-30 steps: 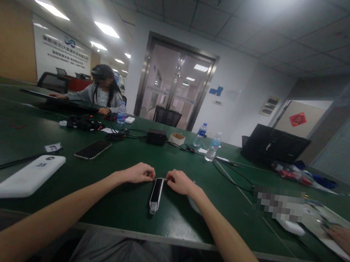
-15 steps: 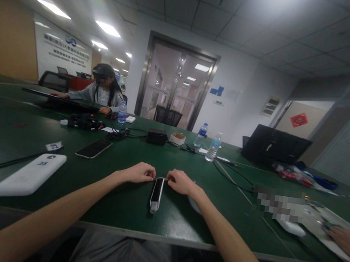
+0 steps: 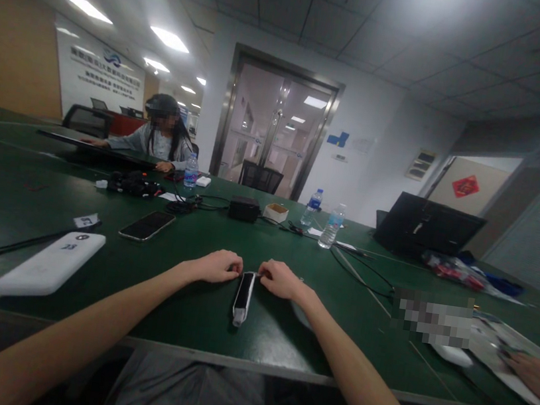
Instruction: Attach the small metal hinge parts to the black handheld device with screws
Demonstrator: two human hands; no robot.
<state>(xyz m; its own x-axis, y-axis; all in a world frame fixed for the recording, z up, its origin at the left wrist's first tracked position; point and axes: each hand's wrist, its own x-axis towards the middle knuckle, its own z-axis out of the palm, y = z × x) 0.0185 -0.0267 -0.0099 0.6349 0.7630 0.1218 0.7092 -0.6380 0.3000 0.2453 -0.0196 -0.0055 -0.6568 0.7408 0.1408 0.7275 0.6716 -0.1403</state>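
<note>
On the green table (image 3: 172, 323) in front of me lies a narrow dark strip-like object with white edges (image 3: 242, 298), its pale, squarish end pointing towards me. I cannot tell its exact kind. My left hand (image 3: 220, 267) rests just left of its far end, with thumb and fingers curled together. On the other side my right hand (image 3: 280, 279) is closed in the same way, fingertips close to the far right corner. Whether either hand touches the object or pinches something small is too unclear to see.
A white device (image 3: 53, 266) and a phone (image 3: 147, 225) lie to the left. Two water bottles (image 3: 331, 226), a small open box (image 3: 276, 213), a black box (image 3: 243, 209) and cables stand further back. A co-worker's hand (image 3: 534, 374) is at right; another person (image 3: 162, 134) sits across.
The camera view has shifted slightly. Both hands and the narrow object keep nearly the same places.
</note>
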